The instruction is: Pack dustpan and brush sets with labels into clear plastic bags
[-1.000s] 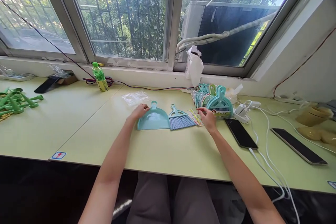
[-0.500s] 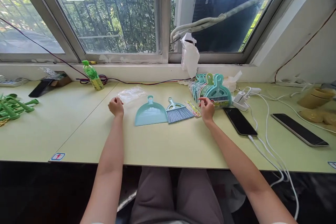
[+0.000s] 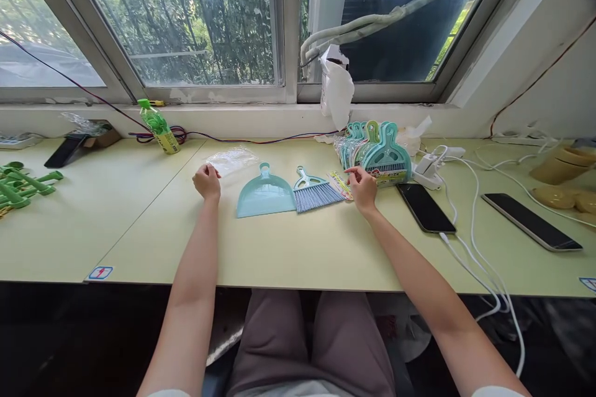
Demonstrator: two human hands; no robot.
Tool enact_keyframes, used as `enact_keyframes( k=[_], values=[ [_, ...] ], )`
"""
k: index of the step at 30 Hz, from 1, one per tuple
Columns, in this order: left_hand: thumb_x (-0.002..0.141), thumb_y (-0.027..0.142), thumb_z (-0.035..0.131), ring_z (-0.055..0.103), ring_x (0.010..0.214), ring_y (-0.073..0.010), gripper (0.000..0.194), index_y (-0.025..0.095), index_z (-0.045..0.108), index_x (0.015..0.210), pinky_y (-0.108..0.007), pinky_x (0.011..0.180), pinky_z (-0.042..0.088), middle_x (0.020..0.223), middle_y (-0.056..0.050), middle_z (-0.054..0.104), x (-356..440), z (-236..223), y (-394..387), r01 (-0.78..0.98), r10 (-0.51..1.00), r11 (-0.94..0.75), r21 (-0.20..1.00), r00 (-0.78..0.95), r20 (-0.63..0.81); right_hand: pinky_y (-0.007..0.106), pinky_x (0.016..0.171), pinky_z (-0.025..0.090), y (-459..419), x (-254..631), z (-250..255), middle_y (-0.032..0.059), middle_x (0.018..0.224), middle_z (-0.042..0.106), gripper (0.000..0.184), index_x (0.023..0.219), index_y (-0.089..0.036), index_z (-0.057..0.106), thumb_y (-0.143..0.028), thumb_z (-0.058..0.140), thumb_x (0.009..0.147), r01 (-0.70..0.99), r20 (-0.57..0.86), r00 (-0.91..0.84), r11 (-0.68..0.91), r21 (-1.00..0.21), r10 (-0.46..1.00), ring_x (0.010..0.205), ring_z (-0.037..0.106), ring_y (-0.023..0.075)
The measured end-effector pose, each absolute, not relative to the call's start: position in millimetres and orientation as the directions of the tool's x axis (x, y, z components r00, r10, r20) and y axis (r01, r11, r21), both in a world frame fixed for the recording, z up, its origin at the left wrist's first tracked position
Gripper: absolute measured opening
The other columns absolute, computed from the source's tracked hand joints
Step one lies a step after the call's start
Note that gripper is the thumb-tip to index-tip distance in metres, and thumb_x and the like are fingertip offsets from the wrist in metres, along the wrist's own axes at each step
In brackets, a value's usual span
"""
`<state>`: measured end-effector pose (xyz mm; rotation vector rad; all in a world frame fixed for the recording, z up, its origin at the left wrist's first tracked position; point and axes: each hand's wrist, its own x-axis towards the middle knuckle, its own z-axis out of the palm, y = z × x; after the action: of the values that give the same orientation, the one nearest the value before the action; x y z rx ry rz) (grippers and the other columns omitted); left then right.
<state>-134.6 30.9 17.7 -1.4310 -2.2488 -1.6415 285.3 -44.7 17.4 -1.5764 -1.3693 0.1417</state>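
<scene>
A light-blue dustpan lies flat on the table in front of me, its handle pointing away. Touching or nearly touching its right corner is a small hand brush with blue-grey bristles. My left hand rests in a loose fist left of the dustpan, beside a clear plastic bag; nothing shows in it. To the right of the brush, my right hand is loosely curled, its forefinger apart from the other fingers. Its fingertips are by a colourful printed card; whether they touch it I cannot tell.
Packed dustpan-and-brush sets stand at the back right. Near them are a black phone, a white charger, cables and another dark device. A green bottle leans at the back left; green plastic parts lie far left.
My right hand has shifted slightly left, towards the printed card. The view has tipped down a little. My left hand, the dustpan and the brush stay in place.
</scene>
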Motion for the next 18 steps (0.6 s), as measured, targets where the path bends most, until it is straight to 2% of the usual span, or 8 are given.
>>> enact_keyframes(
  k=[13,18],
  values=[
    [0.090,0.029,0.036,0.051,0.052,-0.0146,0.036,0.021,0.050,0.057,-0.026,0.061,0.038,0.053,-0.001,0.058,-129.8,14.1,32.4,0.682,0.594,-0.061,0.729,-0.561,0.576,0.025,0.059,0.033,-44.0,285.2,10.3,0.0006,0.057,0.062,0.028,0.091,-0.022,0.070,-0.024,0.042,0.085,0.857,0.560,0.214,0.121,-0.500,0.800,0.059,0.057,0.0181],
    [0.091,0.029,0.035,0.051,0.053,-0.0148,0.036,0.020,0.049,0.059,-0.026,0.062,0.038,0.055,-0.001,0.058,-128.6,15.9,30.8,0.680,0.607,-0.050,0.731,-0.560,0.563,0.024,0.057,0.029,-47.3,282.7,10.6,0.0012,0.059,0.063,0.027,0.090,-0.022,0.070,-0.024,0.044,0.085,0.904,0.571,0.160,0.112,-0.412,0.805,0.060,0.057,0.0180]
  ],
)
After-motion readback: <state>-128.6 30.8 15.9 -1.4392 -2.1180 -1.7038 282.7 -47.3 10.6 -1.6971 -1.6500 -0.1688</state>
